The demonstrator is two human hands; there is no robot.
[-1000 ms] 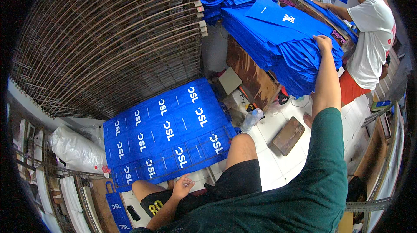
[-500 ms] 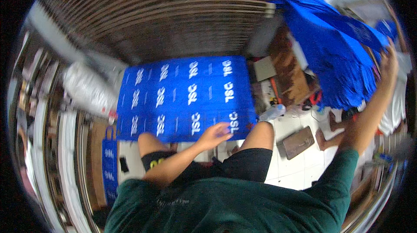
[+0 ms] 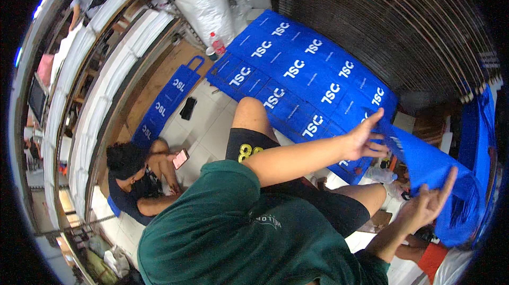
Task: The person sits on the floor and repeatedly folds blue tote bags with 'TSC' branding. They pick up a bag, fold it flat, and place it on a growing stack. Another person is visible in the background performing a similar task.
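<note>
My left hand (image 3: 366, 139) is held out over the near right edge of a low table, fingers spread. Its fingertips are beside a sheet of plain blue fabric (image 3: 419, 152), and I see no grip on it. My right hand (image 3: 428, 203) is at the sheet's lower edge, its index finger stretched along it and the other fingers curled in; it seems to hold the fabric there. The sheet runs right into a hanging blue fabric bunch (image 3: 466, 210). Rows of blue fabric pieces with white print (image 3: 318, 72) cover the table.
Beyond the table, a dark rack with many slats (image 3: 382, 14) curves around. A plastic-wrapped bundle (image 3: 201, 3), a red-labelled bottle (image 3: 216, 42) and a blue bag (image 3: 172, 94) are at left. A phone (image 3: 187, 109) lies on the floor near a seated person (image 3: 138, 184). A clear bottle (image 3: 382, 174) is at right.
My view has swung to the right. My right hand has come down and inward with the blue fabric from its raised reach. My left hand has moved right, toward it.
</note>
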